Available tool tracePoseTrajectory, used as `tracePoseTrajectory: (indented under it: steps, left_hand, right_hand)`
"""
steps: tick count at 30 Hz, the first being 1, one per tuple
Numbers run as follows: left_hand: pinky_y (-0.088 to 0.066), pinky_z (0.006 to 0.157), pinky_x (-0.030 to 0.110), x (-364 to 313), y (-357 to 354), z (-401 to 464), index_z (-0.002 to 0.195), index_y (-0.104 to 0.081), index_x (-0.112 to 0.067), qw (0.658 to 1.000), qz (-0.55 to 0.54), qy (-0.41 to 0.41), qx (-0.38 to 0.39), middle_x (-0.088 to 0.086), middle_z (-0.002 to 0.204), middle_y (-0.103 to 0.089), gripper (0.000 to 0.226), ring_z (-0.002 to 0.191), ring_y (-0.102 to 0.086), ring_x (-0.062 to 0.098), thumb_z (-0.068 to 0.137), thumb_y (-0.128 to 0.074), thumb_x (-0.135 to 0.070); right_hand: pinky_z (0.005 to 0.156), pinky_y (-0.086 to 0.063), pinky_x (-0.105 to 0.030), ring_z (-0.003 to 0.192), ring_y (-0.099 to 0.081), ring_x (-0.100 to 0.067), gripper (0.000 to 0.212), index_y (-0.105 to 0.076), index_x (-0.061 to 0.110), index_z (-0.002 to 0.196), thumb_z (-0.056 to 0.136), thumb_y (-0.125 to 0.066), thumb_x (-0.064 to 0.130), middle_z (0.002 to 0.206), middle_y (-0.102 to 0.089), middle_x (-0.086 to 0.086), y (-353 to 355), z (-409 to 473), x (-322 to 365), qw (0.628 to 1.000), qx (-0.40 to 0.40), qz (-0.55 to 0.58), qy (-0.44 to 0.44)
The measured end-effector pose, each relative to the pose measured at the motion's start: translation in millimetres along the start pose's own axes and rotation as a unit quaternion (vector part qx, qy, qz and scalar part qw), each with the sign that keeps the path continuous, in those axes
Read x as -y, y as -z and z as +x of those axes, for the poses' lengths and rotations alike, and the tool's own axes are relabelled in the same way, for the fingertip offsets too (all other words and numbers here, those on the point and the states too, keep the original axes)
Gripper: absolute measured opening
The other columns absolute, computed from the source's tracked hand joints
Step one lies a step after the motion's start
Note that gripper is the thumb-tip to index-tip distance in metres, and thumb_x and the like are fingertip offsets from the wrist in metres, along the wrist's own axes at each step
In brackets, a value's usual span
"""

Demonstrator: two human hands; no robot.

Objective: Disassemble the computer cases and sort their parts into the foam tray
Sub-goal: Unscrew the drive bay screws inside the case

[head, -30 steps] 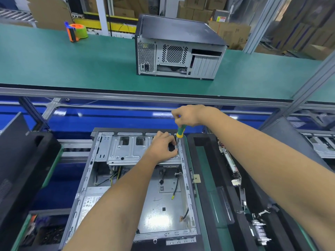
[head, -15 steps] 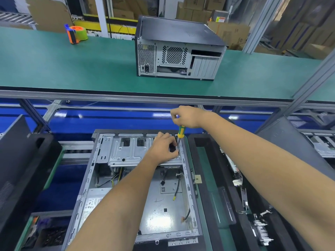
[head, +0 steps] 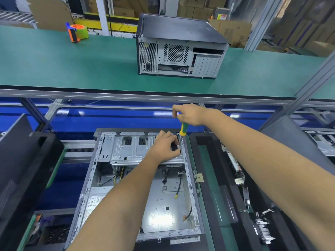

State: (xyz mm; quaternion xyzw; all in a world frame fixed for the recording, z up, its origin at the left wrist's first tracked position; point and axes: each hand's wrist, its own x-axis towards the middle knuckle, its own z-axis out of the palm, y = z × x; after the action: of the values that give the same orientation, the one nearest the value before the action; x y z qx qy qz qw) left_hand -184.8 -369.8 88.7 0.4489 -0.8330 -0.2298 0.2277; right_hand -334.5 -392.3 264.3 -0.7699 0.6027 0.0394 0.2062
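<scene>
Open computer case [head: 137, 187] lies on its side right below, drive cage [head: 134, 151] at its far end. Right hand [head: 190, 114] pinches the top of the green/yellow screwdriver [head: 183, 130]; shaft runs near vertical, tilted slightly, tip down at the cage's right edge by the case rail. Left hand [head: 165, 146] sits directly below and left of the right, fingers curled on the cage, thumb and fingertips just beside the tip. Screw itself too small to make out. Judgement: next move is axial, turn about that upright shaft, with the left steadying the cage. Foam tray [head: 204, 178] lies just right of the case, nearer the right hand.
</scene>
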Motion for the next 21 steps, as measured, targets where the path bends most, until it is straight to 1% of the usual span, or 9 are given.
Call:
tracePoseTrajectory:
  steps: [3, 6, 7, 9, 12, 15, 17, 20, 21]
  left_hand:
    - [-0.038, 0.094, 0.028, -0.4, 0.2, -0.3, 0.101, -0.067, -0.019, 1.0, -0.005, -0.001, -0.001, -0.008, 0.099, -0.055, 0.024, 0.104, -0.038, 0.017, 0.086, -0.072, -0.037]
    - [-0.039, 0.092, 0.03, -0.1, 0.6, -0.3, 0.099, -0.066, -0.018, 1.0, -0.008, -0.007, -0.002, -0.007, 0.097, -0.055, 0.023, 0.102, -0.038, 0.018, 0.085, -0.073, -0.036]
    - [-0.039, 0.092, 0.031, -0.1, 0.7, -0.2, 0.098, -0.066, -0.017, 1.0, -0.008, -0.008, -0.002, -0.007, 0.097, -0.055, 0.024, 0.101, -0.038, 0.018, 0.085, -0.073, -0.036]
    - [-0.039, 0.092, 0.03, -1.1, 0.9, -0.6, 0.098, -0.066, -0.018, 1.0, -0.008, -0.007, -0.001, -0.007, 0.097, -0.055, 0.023, 0.101, -0.038, 0.018, 0.086, -0.073, -0.036]
    - [-0.039, 0.091, 0.031, -1.8, 1.2, -0.9, 0.098, -0.066, -0.017, 1.0, -0.007, -0.008, -0.003, -0.006, 0.097, -0.055, 0.023, 0.101, -0.038, 0.018, 0.086, -0.073, -0.035]
    - [-0.04, 0.091, 0.032, -1.3, 1.5, -0.8, 0.096, -0.067, -0.014, 1.0, -0.011, -0.009, -0.008, -0.004, 0.096, -0.057, 0.022, 0.101, -0.039, 0.021, 0.085, -0.074, -0.032]
    - [-0.04, 0.092, 0.032, -2.1, 1.4, -0.7, 0.096, -0.066, -0.014, 1.0, -0.011, -0.009, -0.007, -0.003, 0.097, -0.058, 0.022, 0.102, -0.04, 0.022, 0.085, -0.074, -0.031]
    - [-0.04, 0.094, 0.032, -2.6, 0.8, -0.2, 0.097, -0.066, -0.015, 1.0, -0.007, -0.007, -0.004, -0.002, 0.097, -0.058, 0.022, 0.102, -0.04, 0.022, 0.085, -0.073, -0.033]
    - [-0.04, 0.095, 0.032, -2.6, 0.9, -0.1, 0.097, -0.066, -0.015, 1.0, -0.006, -0.006, -0.003, -0.003, 0.098, -0.058, 0.022, 0.103, -0.04, 0.022, 0.085, -0.073, -0.033]
  right_hand:
    - [0.061, -0.039, -0.034, 0.067, -0.047, -0.021, 0.028, -0.055, 0.026, 0.112, 0.09, -0.052, 0.009, 0.079, -0.06, -0.007, -0.3, -0.2, 1.3, 0.999, 0.027, 0.028, 0.005]
    - [0.059, -0.045, -0.039, 0.067, -0.049, -0.023, 0.05, -0.054, 0.027, 0.115, 0.078, -0.065, -0.005, 0.099, -0.063, -0.027, -2.9, 1.3, 2.9, 0.998, 0.053, 0.024, 0.019]
    - [0.061, -0.049, -0.041, 0.068, -0.05, -0.023, 0.055, -0.053, 0.028, 0.118, 0.077, -0.072, -0.004, 0.104, -0.061, -0.027, -3.5, 1.5, 3.2, 0.998, 0.052, 0.014, 0.025]
    - [0.072, -0.055, -0.046, 0.074, -0.055, -0.02, 0.068, -0.052, 0.03, 0.125, 0.071, -0.086, 0.005, 0.108, -0.056, -0.015, -3.6, 1.8, 2.5, 0.999, 0.041, -0.01, 0.034]
    - [0.082, -0.053, -0.047, 0.086, -0.047, -0.007, 0.074, -0.051, 0.03, 0.129, 0.068, -0.091, 0.015, 0.103, -0.05, -0.001, -2.4, 1.2, -0.6, 0.998, 0.014, -0.037, 0.044]
    - [0.082, -0.051, -0.044, 0.087, -0.046, -0.006, 0.07, -0.053, 0.029, 0.129, 0.071, -0.089, 0.014, 0.109, -0.051, -0.005, -1.3, -1.0, -1.7, 0.998, 0.019, -0.035, 0.051]
    - [0.08, -0.05, -0.04, 0.088, -0.049, -0.008, 0.06, -0.055, 0.03, 0.126, 0.076, -0.084, 0.013, 0.11, -0.049, -0.004, 0.5, -2.1, -2.0, 0.998, 0.042, -0.021, 0.05]
    - [0.077, -0.043, -0.041, 0.099, -0.049, -0.026, 0.022, -0.055, 0.027, 0.116, 0.094, -0.056, 0.026, 0.104, -0.049, -0.003, 3.2, -2.0, -0.9, 0.995, 0.024, -0.091, 0.017]
    - [0.073, -0.04, -0.04, 0.094, -0.05, -0.028, 0.016, -0.054, 0.023, 0.112, 0.099, -0.046, 0.028, 0.101, -0.052, -0.005, 3.9, -1.7, -0.6, 0.995, 0.021, -0.102, 0.001]
